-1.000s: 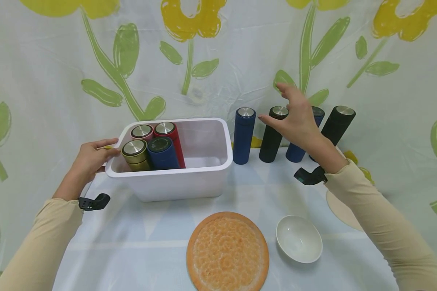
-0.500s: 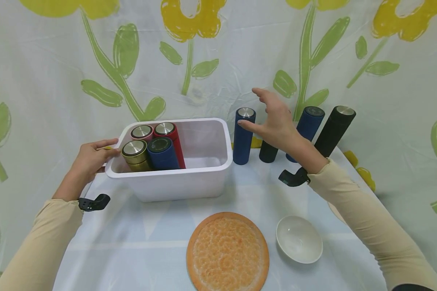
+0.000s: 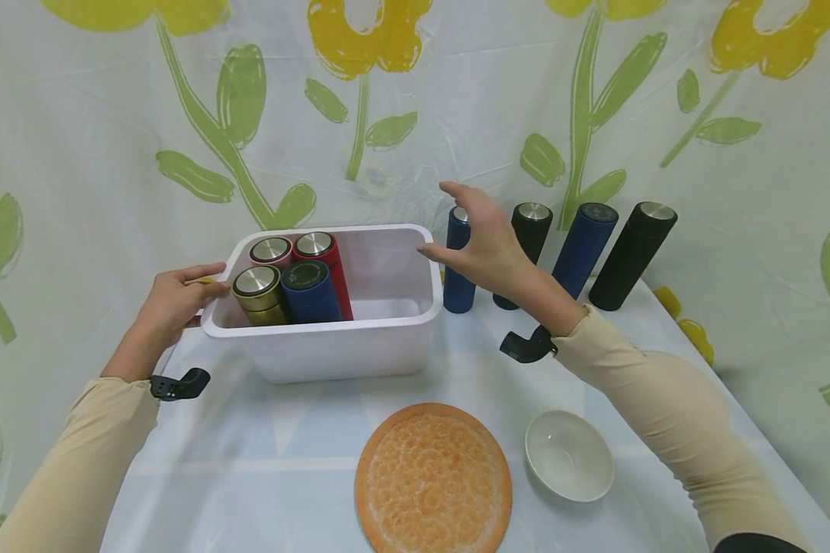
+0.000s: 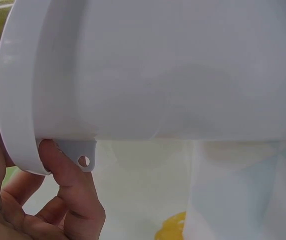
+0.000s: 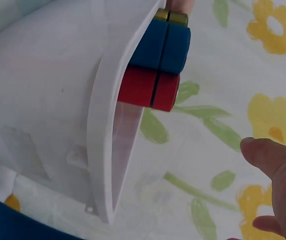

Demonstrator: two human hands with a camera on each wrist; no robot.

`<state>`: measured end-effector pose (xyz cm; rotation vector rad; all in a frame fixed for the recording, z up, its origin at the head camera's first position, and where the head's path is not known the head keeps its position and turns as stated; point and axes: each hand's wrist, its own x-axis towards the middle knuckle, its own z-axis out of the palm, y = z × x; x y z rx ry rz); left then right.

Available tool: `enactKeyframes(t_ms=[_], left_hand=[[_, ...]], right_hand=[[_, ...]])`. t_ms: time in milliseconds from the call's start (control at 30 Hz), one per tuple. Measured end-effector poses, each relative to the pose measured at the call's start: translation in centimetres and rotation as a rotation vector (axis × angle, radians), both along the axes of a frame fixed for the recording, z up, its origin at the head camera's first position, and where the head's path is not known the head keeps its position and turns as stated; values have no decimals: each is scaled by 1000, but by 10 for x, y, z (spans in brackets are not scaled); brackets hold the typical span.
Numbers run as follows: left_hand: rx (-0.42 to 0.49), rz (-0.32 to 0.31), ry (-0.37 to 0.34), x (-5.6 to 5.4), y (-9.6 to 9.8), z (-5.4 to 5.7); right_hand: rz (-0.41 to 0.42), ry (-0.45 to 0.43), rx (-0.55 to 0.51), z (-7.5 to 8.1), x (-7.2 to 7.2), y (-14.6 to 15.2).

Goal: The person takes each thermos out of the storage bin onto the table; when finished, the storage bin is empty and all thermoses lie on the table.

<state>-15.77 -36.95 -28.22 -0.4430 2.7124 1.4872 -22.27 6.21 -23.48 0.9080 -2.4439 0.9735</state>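
My left hand grips the left rim of a white plastic bin; the left wrist view shows its fingers hooked under the lip. Inside, at the left, four-square together stand a gold thermos, a pink thermos, a red thermos and a blue thermos. My right hand is spread, thumb apart from the fingers, in front of a tall blue thermos beside the bin, partly hiding it. Nothing is in its grasp. The right wrist view shows its thumb.
Right of that hand stand a black thermos, another blue thermos and another black thermos in a row by the curtain. A round tan board and a white bowl lie nearer on the table.
My right hand has moved left, from over the black thermos to the blue thermos beside the bin, uncovering the ones at right. The left hand stays on the bin rim.
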Motion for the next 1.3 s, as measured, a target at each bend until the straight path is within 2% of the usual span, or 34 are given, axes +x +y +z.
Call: enactKeyframes(t_ms=[400, 600, 767, 933, 1300], left_hand=[[5, 0, -5, 2, 1, 2], [3, -1, -4, 3, -1, 0], [3, -9, -8, 3, -3, -1], [-1, -9, -1, 2, -3, -2], [3, -16, -9, 1, -1, -1]], right_hand=[[79, -15, 17, -3, 10, -33], [96, -64, 53, -4, 11, -48], [134, -95, 45, -6, 14, -61], [172, -89, 44, -9, 16, -73], [193, -99, 70, -12, 18, -93]])
